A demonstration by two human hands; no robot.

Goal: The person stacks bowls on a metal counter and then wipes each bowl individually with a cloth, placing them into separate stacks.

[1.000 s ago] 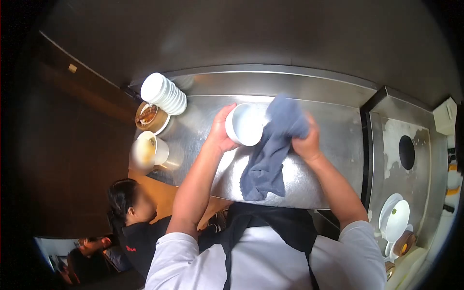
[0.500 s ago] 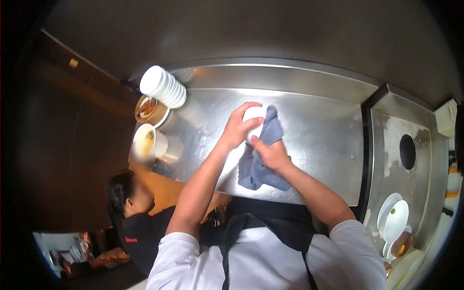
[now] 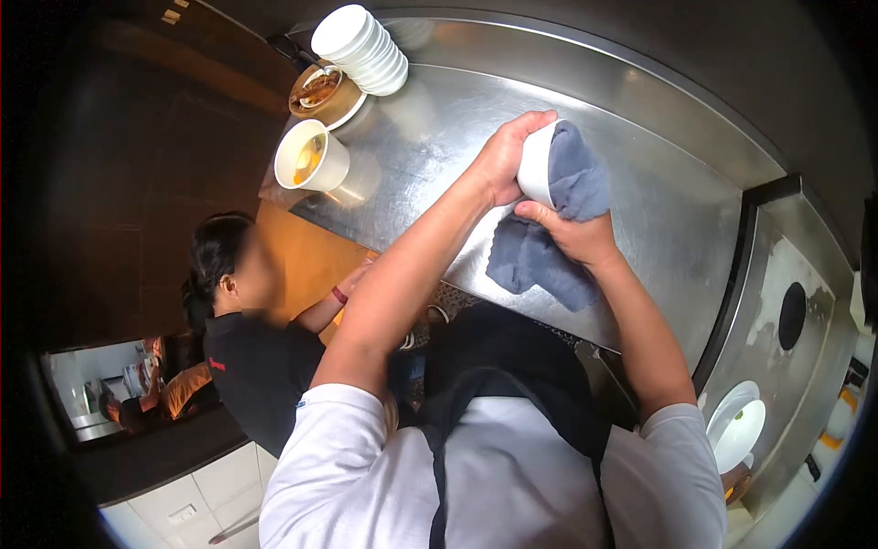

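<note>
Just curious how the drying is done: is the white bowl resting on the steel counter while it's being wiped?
No, the left hand holds the white bowl up above the steel counter while the right hand presses the grey cloth into it.

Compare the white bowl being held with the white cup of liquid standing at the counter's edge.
The white bowl is off the counter, tipped on its side in the left hand; the white cup stands upright on the counter, untouched. The bowl's opening is filled with the grey cloth pressed in by the right hand; the cup's mouth is open and shows yellowish liquid. Both are plain white.
</note>
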